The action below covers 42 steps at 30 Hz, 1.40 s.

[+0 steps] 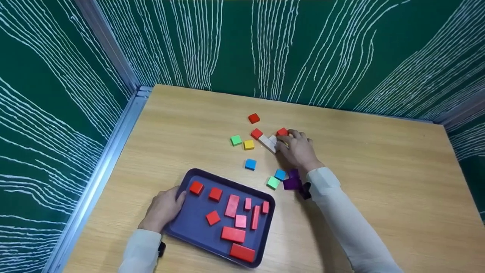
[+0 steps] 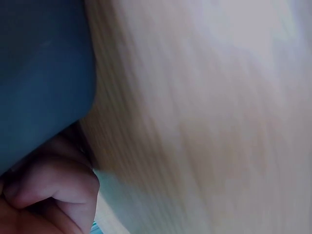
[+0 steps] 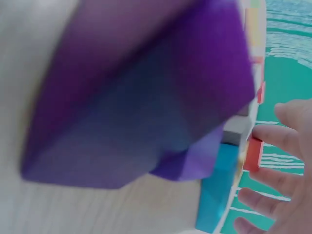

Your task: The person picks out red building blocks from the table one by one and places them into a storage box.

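My left hand (image 1: pixel 162 207) grips the left edge of a dark blue tray (image 1: pixel 232 180), its thumb over the rim. In the left wrist view, curled fingers (image 2: pixel 58 195) show beside the tray's underside (image 2: pixel 44 73). Several red and pinkish blocks lie spread in the tray, among them a long red block (image 1: pixel 242 253). My right hand (image 1: pixel 299 149) reaches over a small cluster at the table's middle. Its spread fingers lie either side of a red block (image 1: pixel 282 131), also seen between fingertips in the right wrist view (image 3: pixel 253 155). Beside the thumb lie whitish blocks (image 1: pixel 267 144).
Loose on the wooden table (image 1: pixel 379 182) are a red block (image 1: pixel 254 118), a green block (image 1: pixel 236 140), a yellow block (image 1: pixel 249 145) and a blue block (image 1: pixel 250 164). Purple blocks (image 1: pixel 291 184) sit beneath my right wrist. Green walls (image 1: pixel 235 45) border the table.
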Each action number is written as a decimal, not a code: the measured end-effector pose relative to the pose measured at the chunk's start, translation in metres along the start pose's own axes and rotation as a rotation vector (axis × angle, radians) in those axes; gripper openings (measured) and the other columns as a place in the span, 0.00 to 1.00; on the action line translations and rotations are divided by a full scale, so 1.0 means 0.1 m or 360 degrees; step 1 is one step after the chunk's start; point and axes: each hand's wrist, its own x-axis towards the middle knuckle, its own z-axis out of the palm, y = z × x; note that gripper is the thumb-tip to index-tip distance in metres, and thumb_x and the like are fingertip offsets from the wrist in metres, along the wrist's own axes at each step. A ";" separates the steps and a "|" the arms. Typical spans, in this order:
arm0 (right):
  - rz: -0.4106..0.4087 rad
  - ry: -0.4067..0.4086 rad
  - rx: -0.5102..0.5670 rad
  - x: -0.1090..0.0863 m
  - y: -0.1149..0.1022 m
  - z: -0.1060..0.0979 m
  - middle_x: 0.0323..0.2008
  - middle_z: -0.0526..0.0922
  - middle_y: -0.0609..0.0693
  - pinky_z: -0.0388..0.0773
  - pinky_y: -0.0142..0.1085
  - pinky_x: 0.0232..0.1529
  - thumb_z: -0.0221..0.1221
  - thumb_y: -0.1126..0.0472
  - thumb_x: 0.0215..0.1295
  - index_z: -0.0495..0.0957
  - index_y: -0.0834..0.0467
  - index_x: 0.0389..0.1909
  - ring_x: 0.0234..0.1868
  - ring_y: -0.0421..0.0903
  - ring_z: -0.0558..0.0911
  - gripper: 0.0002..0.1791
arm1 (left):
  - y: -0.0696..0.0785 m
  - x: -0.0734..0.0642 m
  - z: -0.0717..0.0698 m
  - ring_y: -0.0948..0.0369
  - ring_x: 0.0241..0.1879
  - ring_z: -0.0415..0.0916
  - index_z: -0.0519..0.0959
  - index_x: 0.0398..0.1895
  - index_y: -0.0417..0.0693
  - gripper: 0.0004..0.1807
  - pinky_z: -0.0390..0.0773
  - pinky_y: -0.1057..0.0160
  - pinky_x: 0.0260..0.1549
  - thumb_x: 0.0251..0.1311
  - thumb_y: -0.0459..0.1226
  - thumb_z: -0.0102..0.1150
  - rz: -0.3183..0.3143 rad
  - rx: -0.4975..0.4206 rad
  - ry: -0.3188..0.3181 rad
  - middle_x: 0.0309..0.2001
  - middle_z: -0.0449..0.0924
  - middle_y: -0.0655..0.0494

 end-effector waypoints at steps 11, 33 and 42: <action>-0.0370 0.0172 0.0000 -0.55 -0.31 -0.03 0.71 0.64 0.62 0.55 0.65 0.65 0.58 0.49 0.73 0.78 0.50 0.64 0.69 0.63 0.61 0.22 | -0.02 -0.01 -0.04 0.54 0.34 0.78 0.80 0.53 0.42 0.17 0.77 0.49 0.35 0.75 0.44 0.51 -0.0006 -0.0018 -0.0018 0.39 0.82 0.46; -0.0951 0.0036 -0.0041 -1.32 -1.05 0.35 0.70 0.67 0.55 0.63 0.61 0.60 0.52 0.42 0.75 0.76 0.45 0.66 0.65 0.57 0.67 0.24 | 0.03 -0.03 -0.02 0.52 0.37 0.78 0.79 0.57 0.42 0.18 0.77 0.47 0.38 0.75 0.44 0.51 -0.0014 -0.0011 -0.0023 0.43 0.83 0.42; -0.1304 -0.0056 -0.0259 -1.38 -1.46 0.56 0.67 0.70 0.54 0.65 0.58 0.58 0.52 0.41 0.75 0.80 0.44 0.62 0.65 0.58 0.67 0.22 | 0.04 -0.02 -0.01 0.53 0.34 0.76 0.79 0.56 0.42 0.18 0.76 0.49 0.35 0.75 0.45 0.51 -0.0035 -0.0026 -0.0027 0.41 0.82 0.44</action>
